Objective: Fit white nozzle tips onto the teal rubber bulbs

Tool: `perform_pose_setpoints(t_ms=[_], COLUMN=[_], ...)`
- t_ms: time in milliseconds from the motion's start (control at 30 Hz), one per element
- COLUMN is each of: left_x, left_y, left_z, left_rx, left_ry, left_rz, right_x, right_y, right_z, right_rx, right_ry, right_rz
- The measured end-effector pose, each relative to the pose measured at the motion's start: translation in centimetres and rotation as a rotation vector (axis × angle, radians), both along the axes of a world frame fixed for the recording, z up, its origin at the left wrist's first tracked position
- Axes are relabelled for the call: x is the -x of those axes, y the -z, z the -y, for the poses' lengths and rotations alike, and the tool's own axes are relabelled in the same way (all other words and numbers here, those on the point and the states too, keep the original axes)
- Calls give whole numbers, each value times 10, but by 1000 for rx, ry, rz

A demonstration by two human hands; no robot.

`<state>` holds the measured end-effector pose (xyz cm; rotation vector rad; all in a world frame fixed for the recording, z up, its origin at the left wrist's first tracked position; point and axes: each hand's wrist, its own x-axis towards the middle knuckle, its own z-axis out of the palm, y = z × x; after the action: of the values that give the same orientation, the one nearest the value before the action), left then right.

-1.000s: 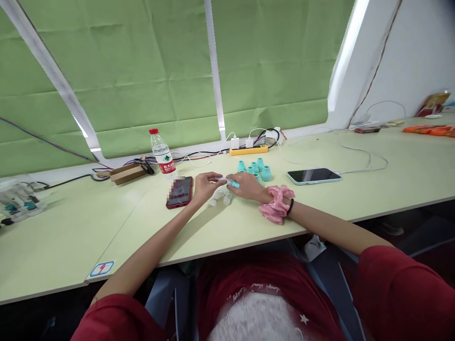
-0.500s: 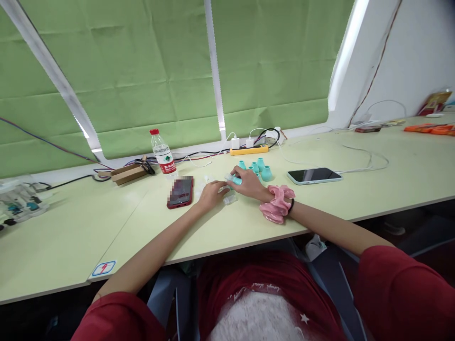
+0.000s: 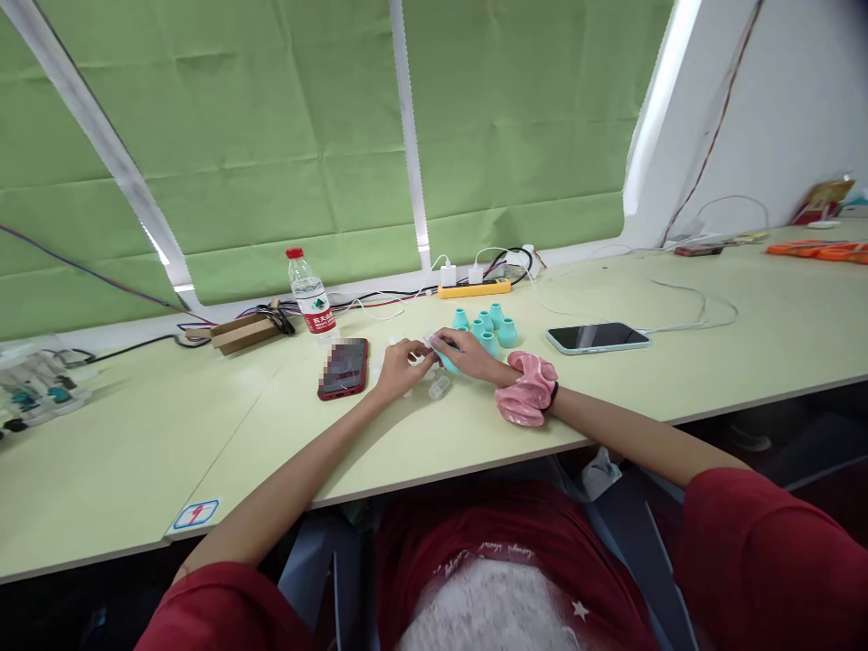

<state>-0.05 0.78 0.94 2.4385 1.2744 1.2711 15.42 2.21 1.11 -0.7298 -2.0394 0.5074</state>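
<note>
"Behind the table's far edge, what's biggest?"

"Green blinds (image 3: 529, 117), nearly full width. Then the table (image 3: 562, 407), pale, w/ its near edge running in front of the person."

"Next size down?"

"Water bottle (image 3: 317, 312), red cap, upright nr far edge, left of ctr. Yellow power strip (image 3: 475, 288) by far edge too, abt mid, w/ white plugs. Phones: pale-blue phone (image 3: 598, 337) flat, right of ctr; red-cased phone (image 3: 344, 368) left of ctr, screen part pixelated."

"Hands?"

"Both btwn the phones, in from near edge. Right hand (image 3: 467, 353), pink scrunchie (image 3: 527, 389) at wrist, has thumb + fingers closed round a teal piece (image 3: 448, 363). Left hand (image 3: 401, 369): fingers bent, tips right by that piece; can't tell if they're gripping anything."

"So the piece is where, exactly?"

"In right hand, on the side facing the left. Clear bit (image 3: 429, 340) shows at its upper end; can't tell if joined."

"Others?"

"Standing cluster of vase-shaped teal pieces (image 3: 506, 333) just beyond right hand, twd far edge, short of the strip. Smallest: loose clear part (image 3: 439, 388) lying on the near-edge side of the hands. More clear bits round left hand, part hidden, too blurry to count."
</note>
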Motion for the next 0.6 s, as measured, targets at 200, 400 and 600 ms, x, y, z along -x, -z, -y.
perform_pose_setpoints(t_ms=[200, 400, 600], left_x=[1, 3, 3], left_y=[-1, -2, -3], left_z=[-2, -6, -4], left_rx=[173, 235, 297], left_ry=[93, 174, 205], left_rz=[320, 466, 495], right_x=[0, 2, 1], right_y=[2, 5, 7], right_z=[-4, -7, -10], right_rx=[255, 542, 632], right_ry=[-176, -245, -287], right_rz=[-110, -253, -269])
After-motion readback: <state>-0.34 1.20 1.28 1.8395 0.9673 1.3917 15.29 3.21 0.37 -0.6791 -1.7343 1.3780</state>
